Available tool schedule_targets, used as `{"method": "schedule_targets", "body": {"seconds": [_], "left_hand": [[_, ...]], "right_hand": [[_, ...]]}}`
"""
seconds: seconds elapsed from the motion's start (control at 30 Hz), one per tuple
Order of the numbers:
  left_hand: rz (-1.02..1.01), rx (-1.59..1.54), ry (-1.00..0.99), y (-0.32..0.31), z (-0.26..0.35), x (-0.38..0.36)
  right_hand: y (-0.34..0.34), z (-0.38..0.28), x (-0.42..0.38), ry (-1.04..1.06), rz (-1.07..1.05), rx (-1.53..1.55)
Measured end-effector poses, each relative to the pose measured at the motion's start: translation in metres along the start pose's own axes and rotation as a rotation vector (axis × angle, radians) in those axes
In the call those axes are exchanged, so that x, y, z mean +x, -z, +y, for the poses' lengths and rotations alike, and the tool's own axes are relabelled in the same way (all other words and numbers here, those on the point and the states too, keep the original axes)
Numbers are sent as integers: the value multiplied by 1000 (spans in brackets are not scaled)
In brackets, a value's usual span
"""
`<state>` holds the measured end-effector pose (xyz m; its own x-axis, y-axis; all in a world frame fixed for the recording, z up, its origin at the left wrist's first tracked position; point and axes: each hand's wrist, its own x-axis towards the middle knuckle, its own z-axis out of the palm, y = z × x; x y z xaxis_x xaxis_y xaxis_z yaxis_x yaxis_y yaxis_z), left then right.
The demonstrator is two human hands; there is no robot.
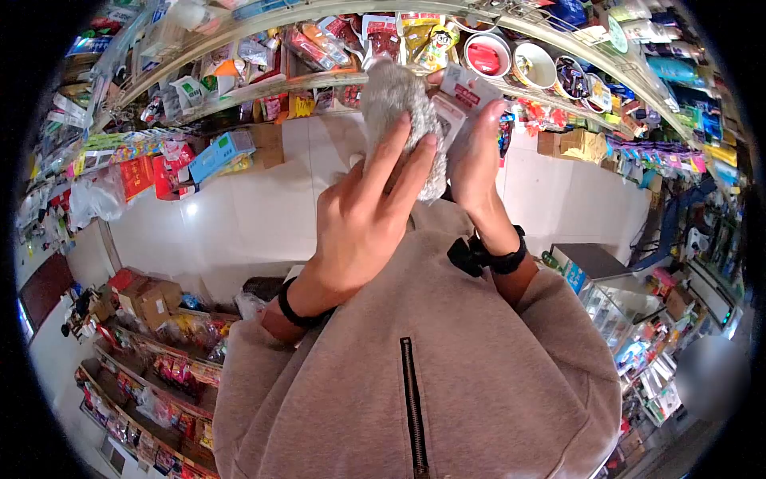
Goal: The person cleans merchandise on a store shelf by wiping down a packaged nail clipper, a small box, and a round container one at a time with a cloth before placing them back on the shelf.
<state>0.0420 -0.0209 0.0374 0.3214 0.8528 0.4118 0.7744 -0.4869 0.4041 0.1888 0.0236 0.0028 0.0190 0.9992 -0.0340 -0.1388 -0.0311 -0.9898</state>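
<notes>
My left hand [363,211] is closed on a fuzzy grey cloth [396,100], with two fingers lying across it. The cloth hangs in front of the shelf, directly beside my right hand [477,164]. In my right hand is a small packet [471,89] with a white and grey face and a reddish label, held upright between thumb and fingers. The cloth's right edge meets the packet and hides part of it. A black band is around each wrist.
Ahead, a curved shelf [319,78] carries bagged snacks and several round tubs [487,56]. A blue box [222,156] stands at left over the pale tiled floor [263,207]. Stocked racks [152,363] are behind at lower left, and a glass case [606,307] is at right.
</notes>
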Motion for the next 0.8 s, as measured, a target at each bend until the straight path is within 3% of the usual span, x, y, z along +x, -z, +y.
{"method": "schedule_targets", "body": {"seconds": [0.1, 0.3, 0.73, 0.8], "left_hand": [[-100, -63, 26, 5, -2, -8], [-166, -344, 305, 9, -12, -15], [-56, -422, 364, 11, -18, -8], [62, -476, 369, 11, -18, -7]], "right_hand": [[6, -3, 8, -48, 98, 188], [21, -16, 12, -164, -148, 659], [24, -10, 13, -157, -306, 807], [23, -6, 14, -162, -300, 798]]}}
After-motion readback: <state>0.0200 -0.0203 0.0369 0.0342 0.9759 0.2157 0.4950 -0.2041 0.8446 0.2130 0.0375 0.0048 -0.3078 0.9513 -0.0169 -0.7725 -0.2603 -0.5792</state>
